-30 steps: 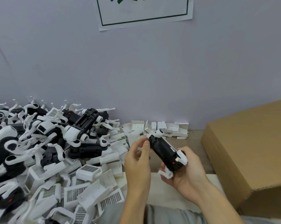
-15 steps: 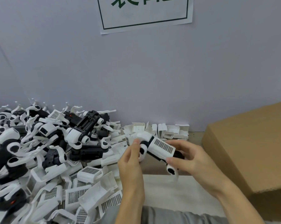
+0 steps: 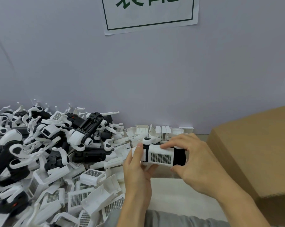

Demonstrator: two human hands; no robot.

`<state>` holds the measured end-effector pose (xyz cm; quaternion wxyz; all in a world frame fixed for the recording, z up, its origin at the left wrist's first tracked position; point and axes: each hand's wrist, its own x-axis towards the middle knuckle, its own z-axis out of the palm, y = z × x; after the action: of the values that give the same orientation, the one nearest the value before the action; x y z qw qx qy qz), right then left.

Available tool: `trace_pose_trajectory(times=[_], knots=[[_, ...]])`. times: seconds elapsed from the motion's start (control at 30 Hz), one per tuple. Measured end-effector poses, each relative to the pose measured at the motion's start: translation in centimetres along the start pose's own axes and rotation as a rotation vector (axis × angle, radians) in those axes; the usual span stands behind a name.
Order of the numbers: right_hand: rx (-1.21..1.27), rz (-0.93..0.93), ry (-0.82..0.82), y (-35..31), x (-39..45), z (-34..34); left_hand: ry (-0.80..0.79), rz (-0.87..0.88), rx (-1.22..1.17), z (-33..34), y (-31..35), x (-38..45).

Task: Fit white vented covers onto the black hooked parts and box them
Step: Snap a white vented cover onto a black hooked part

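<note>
- At the near edge of the bench, both hands hold one assembly just above the surface. The left hand (image 3: 137, 171) wraps its fingers under the left end with the thumb pressed on top; the right hand (image 3: 194, 163) grasps the right end, forefinger lying along the top and thumb beneath.
- Half a second ago the piece sat tilted, grille up and far end raised; now it lies level across the two hands with the grille turned toward the person. A second ago the black hooked part (image 3: 179, 155) was bare, so the white vented cover (image 3: 161, 157) has gone on within this short span.
- My judgement: the cover looks seated, black showing only at the right end and in a narrow band on the left, so this reads as a final squeeze or check before boxing.
- Toward the near left corner lie loose vented covers (image 3: 79, 197), grilles up or sideways, touching one another.
- Further back on the left rises the pile of black hooked parts (image 3: 89, 126), tangled with white hooks, unchanged.
- At the right edge stands the cardboard box (image 3: 256, 151), near the right hand; its opening is not visible, so what is already packed cannot be told.
- Against the far wall a few more white cover pieces (image 3: 169, 131) sit below a paper sign (image 3: 150, 12).
</note>
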<state>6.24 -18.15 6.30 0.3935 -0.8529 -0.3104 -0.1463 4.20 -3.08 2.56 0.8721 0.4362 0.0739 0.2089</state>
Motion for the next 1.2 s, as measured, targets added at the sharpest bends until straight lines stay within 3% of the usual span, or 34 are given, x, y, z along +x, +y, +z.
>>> trace_pose_trajectory(times=[0.3,0.47,0.57,0.7,0.8,0.9,1.03,1.2], knots=[[0.201,0.125,0.024,1.2,-1.0,0.9,-0.115,0.106,0.259,-0.3,-0.6,-0.3],[0.153,0.192,-0.042,1.9,-1.6,2.0,0.083,0.112,0.33,0.0,-0.8,-0.6],[0.169,0.28,-0.093,1.9,-2.0,2.5,0.059,0.087,0.319,-0.1,-1.3,-0.7],[0.239,0.406,-0.134,2.4,-2.6,1.8,0.046,0.088,0.519,0.2,-1.8,-1.1],[0.323,0.422,-0.147,2.9,-2.8,1.3,-0.08,0.095,0.605,0.4,-1.6,-1.2],[0.537,0.547,-0.058,3.4,-2.8,1.1,-0.26,0.15,0.793,-0.1,-1.0,-1.7],[0.784,0.716,0.039,3.4,-2.6,0.8,-0.211,0.259,0.887,-1.6,-1.3,-3.1],[1.238,0.771,0.329,2.5,-1.6,-1.3,-0.245,0.288,1.034,-2.3,-1.6,-3.2]])
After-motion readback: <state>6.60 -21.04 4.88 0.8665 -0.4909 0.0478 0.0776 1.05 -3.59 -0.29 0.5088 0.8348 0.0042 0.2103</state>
